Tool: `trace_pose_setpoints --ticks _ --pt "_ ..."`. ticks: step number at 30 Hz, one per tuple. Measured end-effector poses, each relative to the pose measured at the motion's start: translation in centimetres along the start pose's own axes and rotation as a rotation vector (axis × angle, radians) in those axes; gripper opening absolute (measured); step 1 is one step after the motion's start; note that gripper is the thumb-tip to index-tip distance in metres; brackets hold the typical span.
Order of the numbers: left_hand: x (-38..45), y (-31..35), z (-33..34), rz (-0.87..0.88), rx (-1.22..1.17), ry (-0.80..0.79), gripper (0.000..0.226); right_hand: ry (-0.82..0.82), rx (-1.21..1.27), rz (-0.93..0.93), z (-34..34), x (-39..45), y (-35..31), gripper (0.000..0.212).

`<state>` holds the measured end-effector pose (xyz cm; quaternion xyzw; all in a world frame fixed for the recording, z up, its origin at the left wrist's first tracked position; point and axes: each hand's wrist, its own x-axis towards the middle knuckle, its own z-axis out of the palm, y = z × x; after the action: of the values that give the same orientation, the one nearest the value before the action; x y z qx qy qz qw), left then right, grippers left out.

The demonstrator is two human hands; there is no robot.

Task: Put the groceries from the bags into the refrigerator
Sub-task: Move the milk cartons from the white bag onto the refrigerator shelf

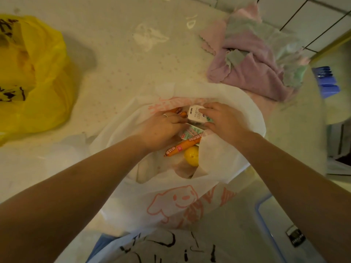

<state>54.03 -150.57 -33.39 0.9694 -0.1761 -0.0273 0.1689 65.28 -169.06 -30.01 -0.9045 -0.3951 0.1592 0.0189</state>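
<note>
With both hands inside the white bag [171, 205], the right hand [223, 120] clamped on the white carton [195, 115] and the left hand [161, 128] curled just beside it at its 8 o'clock, grip unclear, the person should lift it straight up, clear of the sausages [182, 147].

I can't read a single word for certain from here. The yellow bag [36, 73] at my far left carries heavy black characters, too blurred and creased to make out. The white bag [171, 202] in front of me has a pink cartoon dog face with pink characters beside it, and more pink print on its far inner wall, all illegible. The white box [196, 115] has a label with small dark lines of print, too small to read. The orange sausage [182, 147] has a red label with white characters, unreadable. The green-and-white packet [190, 134] shows a red mark I can't decipher.
</note>
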Motion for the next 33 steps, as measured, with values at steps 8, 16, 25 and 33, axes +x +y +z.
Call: trace_pose_setpoints --ticks 8,16,25,33 --pt "0.4 0.2 0.0 -0.049 0.024 -0.034 0.048 -0.033 -0.072 0.043 0.1 0.7 -0.3 0.056" --pt "-4.3 0.6 -0.2 -0.252 0.023 -0.023 0.045 -0.069 -0.041 -0.044 0.5 1.8 -2.8 0.056" --pt "-8.2 1.3 -0.5 -0.457 -0.028 0.001 0.057 -0.068 -0.037 -0.105 1.0 2.4 -6.0 0.056" --pt "-7.8 1.1 0.5 -0.462 0.039 -0.045 0.058 -0.067 -0.246 0.030 1.2 0.4 -3.1 0.069"
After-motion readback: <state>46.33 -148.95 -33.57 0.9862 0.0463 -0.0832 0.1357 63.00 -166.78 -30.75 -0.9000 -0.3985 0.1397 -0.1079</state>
